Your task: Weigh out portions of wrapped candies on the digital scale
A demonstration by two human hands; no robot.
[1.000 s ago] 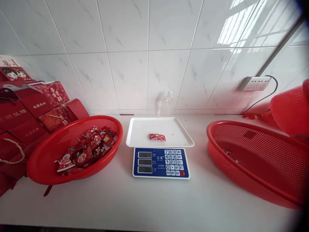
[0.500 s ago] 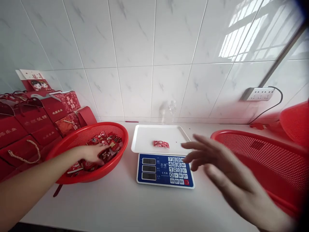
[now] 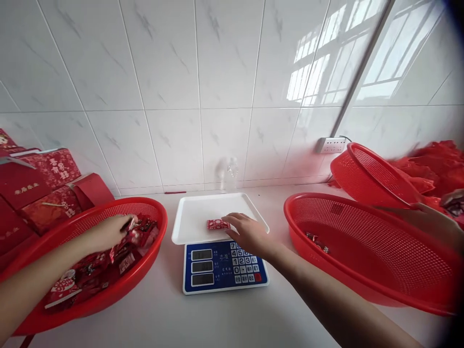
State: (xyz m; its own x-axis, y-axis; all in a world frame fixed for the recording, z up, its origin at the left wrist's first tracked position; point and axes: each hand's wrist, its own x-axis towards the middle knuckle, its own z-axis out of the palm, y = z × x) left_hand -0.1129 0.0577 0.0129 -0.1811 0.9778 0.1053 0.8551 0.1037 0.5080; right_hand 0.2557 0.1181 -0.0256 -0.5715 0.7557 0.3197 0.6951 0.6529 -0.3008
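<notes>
My left hand (image 3: 107, 232) reaches into the red basket (image 3: 152, 251) at the left, its fingers curled around red candy packets (image 3: 136, 231) near the top of the pile. My right hand (image 3: 250, 233) rests on the white tray (image 3: 197, 212) of the blue scale (image 3: 224, 266). Its thumb and fingertips pinch the right end of a single red packet (image 3: 216, 224) lying on the tray.
A large red basket (image 3: 362, 270) at the right holds a few packets (image 3: 317, 241). Behind it a second red basket (image 3: 373, 176) leans tilted, with another person's hand (image 3: 431, 220) at its rim. Red gift boxes (image 3: 39, 188) stack at the left. A power strip (image 3: 331, 145) hangs on the tiled wall.
Both hands came into view. My left hand went into the left basket and closed on packets. My right hand swept in from the right and landed on the packet on the tray.
</notes>
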